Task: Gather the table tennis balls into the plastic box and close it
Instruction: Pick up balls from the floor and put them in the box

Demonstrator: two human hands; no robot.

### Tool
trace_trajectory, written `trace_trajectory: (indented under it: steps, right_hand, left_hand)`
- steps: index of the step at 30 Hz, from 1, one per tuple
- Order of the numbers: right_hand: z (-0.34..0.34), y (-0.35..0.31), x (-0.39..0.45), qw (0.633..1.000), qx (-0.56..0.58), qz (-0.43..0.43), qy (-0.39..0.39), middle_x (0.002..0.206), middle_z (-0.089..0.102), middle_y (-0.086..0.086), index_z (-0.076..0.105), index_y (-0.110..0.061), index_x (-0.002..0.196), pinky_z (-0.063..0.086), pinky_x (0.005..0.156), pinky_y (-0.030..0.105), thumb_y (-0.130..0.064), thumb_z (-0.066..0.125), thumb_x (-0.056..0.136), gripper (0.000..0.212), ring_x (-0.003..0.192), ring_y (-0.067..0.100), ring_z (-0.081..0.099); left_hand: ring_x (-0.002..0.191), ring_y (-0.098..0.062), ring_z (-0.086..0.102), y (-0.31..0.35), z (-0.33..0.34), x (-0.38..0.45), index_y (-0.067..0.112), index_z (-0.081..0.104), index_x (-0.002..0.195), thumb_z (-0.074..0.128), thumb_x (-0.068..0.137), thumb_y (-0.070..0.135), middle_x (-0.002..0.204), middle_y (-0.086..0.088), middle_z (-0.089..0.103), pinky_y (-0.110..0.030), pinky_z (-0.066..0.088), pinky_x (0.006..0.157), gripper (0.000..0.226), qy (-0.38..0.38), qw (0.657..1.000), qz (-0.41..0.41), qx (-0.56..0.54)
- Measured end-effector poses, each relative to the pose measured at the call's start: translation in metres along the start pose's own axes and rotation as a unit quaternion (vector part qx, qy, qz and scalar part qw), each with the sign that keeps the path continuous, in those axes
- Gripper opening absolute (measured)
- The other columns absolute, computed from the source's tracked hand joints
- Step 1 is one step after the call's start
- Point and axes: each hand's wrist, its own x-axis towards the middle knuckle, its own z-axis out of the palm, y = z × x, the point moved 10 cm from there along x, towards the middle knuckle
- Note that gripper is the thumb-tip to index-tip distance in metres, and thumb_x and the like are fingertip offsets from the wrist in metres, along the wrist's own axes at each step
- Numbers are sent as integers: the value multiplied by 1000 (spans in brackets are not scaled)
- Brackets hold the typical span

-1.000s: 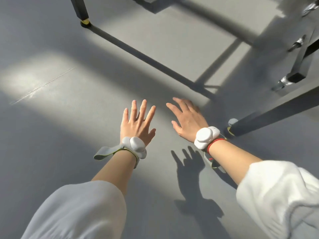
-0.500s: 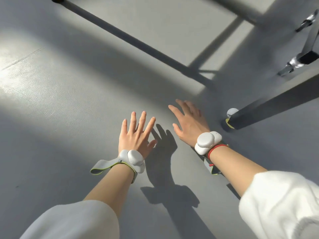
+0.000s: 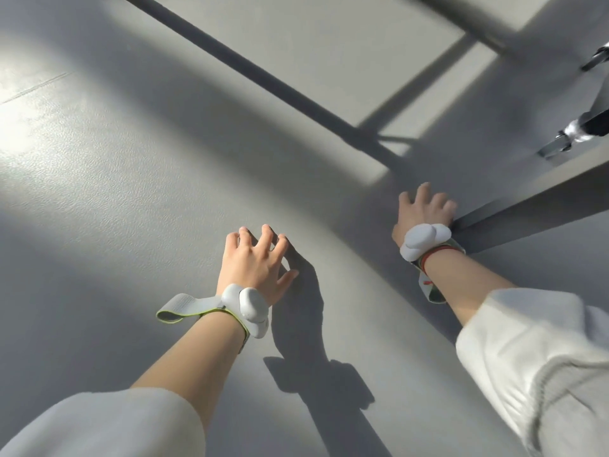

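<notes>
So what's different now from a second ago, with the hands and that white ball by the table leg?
The right hand has reached forward to the foot of the dark metal table leg, covering the spot where the small white ball lay; the ball is now hidden. The left hand stays spread above the grey floor, holding nothing.

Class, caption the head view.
Right hand reaches to a table leg's foot; left hand spread over grey floor.

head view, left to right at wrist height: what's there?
Strap tail → left wrist device → left hand → right wrist device → right hand → dark table leg.
</notes>
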Motion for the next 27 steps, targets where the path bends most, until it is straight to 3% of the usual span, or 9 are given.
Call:
trace_trajectory:
  steps: [4,7,14,17,22,24,27]
  right_hand:
    - [19,8,6,995,-27,53,-84,136,40,27,23,-8,142,34,100,48,-28,51,84,68,113,42,50]
    - [25,10,11,993,-25,56,-99,126,51,22,20,-2,141,36,95,44,-26,52,83,70,109,38,54]
    - [18,13,9,990,-35,51,-123,127,48,22,33,-1,132,46,83,37,-17,52,82,56,117,42,44]
    - [1,8,10,997,-27,31,-61,123,50,24,42,-2,125,40,67,34,-10,51,83,44,114,40,45]
    - [-36,-12,3,997,44,-14,57,111,57,26,49,-2,114,41,70,34,4,51,81,34,110,38,45]
    - [-50,-23,-7,993,82,-24,79,109,59,23,47,-3,116,38,64,33,5,52,81,36,110,36,45]
    - [-77,-45,-30,985,121,-61,110,110,55,16,44,-7,119,35,59,32,2,51,84,37,101,34,54]
  left_hand:
    - [79,-33,55,-1,0,0,16,57,111,54,75,60,113,-10,59,-39,40,69,57,17,1000,7,-7]
    - [83,-34,55,-1,1,-1,16,56,112,54,76,60,115,-11,58,-39,40,69,58,9,1000,3,-11]
    - [80,-30,55,-2,-5,3,19,55,109,42,79,68,110,-5,58,-37,37,70,59,-19,1000,5,-12]
    - [89,-29,54,-2,-7,7,23,49,114,31,81,72,113,0,52,-38,34,77,62,-58,998,4,-22]
    - [107,-26,50,-8,-1,8,30,37,131,31,79,75,131,3,42,-39,34,87,70,-119,992,8,-41]
    - [122,-25,43,-10,3,4,32,21,142,30,81,73,143,4,33,-45,29,99,73,-154,986,30,-49]
    - [144,-29,11,-29,4,-10,35,-13,146,27,89,64,158,5,-1,-49,7,116,75,-185,980,15,-72]
